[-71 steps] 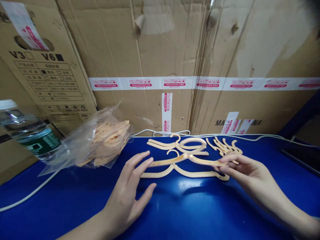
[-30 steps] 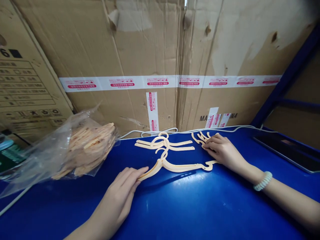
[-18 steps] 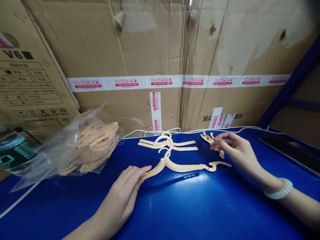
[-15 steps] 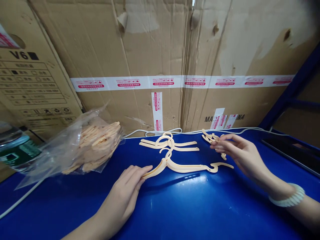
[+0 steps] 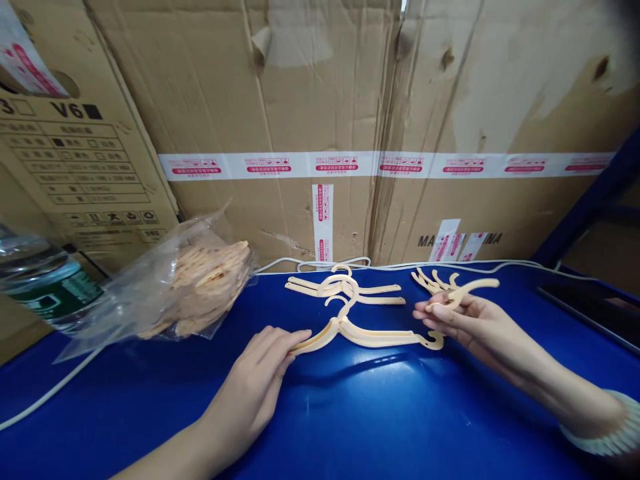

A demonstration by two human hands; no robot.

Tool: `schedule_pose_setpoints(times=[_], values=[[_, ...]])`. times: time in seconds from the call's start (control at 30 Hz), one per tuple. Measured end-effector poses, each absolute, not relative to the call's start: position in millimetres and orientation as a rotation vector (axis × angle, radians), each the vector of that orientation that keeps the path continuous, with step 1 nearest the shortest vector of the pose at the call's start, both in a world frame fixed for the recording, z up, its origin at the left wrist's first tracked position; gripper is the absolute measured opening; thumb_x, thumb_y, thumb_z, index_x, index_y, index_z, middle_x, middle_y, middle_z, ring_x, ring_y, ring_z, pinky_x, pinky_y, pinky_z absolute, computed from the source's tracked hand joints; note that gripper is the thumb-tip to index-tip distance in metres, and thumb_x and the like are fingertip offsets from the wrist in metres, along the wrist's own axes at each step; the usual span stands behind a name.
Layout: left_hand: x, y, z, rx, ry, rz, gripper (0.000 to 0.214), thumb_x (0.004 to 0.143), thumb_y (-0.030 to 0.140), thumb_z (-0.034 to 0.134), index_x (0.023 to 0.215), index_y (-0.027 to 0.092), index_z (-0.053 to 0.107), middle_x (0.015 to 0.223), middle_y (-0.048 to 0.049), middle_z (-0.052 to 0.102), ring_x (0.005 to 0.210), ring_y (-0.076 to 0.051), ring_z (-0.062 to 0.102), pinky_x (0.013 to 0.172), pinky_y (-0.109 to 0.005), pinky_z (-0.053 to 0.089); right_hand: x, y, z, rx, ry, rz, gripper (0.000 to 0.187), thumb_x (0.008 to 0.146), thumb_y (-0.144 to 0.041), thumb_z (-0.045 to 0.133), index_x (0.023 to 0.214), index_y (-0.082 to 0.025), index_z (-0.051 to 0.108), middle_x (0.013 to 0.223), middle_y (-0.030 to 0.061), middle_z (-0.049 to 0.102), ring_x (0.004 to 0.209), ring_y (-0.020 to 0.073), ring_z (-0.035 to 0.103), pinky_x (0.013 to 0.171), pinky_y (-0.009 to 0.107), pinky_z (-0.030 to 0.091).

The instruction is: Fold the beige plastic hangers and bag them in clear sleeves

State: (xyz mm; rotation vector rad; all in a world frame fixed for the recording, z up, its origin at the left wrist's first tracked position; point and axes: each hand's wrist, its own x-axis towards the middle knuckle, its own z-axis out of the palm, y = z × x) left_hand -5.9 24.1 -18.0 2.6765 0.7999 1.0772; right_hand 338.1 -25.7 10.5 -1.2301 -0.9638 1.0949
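Note:
A cream plastic hanger (image 5: 370, 333) lies on the blue table (image 5: 350, 427) in front of me. My left hand (image 5: 255, 387) rests flat on the table, its fingertips pressing the hanger's left end. My right hand (image 5: 463, 320) is pinched on a small cream hook piece (image 5: 467, 290) held just above the hanger's right end. A second hanger (image 5: 345, 288) lies behind the first. A small pile of loose hook pieces (image 5: 433, 280) sits behind my right hand.
A clear plastic bag of cream parts (image 5: 200, 287) lies at the left. A water bottle (image 5: 45, 283) stands at the far left. Taped cardboard boxes (image 5: 325, 133) wall off the back. A white cable (image 5: 320, 263) runs along their base. A dark flat object (image 5: 595, 300) lies at the right.
My right hand reached to the pile of hook pieces, picked one up and brought it back toward the hanger's right end. My left hand stayed on the hanger's left end.

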Motion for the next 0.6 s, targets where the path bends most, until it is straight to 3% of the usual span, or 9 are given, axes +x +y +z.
schedule_pose_setpoints(times=[0.4,0.6], values=[[-7,21,-14,2.618,0.719,1.095,0.039,0.098,0.001,0.037,0.125,0.023,0.055,0.105,-0.0058,0.063,0.093,-0.019,0.057,0.082,-0.031,0.048,331,-34,19,-1.182,-1.035,1.368,0.027,0.075,-0.042,0.082,0.077,-0.018,0.068,0.103,0.0110,0.074,0.104,0.0260,0.068,0.094,0.037,0.055],[-7,19,-14,2.599,0.720,1.122,0.041,0.097,-0.001,0.038,0.125,0.024,0.055,0.105,-0.0054,0.061,0.093,-0.019,0.056,0.081,-0.030,0.048,331,-35,22,-1.086,-1.018,1.559,0.023,0.078,-0.036,0.081,0.077,-0.018,0.066,0.096,0.0080,0.073,0.089,0.0203,0.071,0.078,0.030,0.059]])
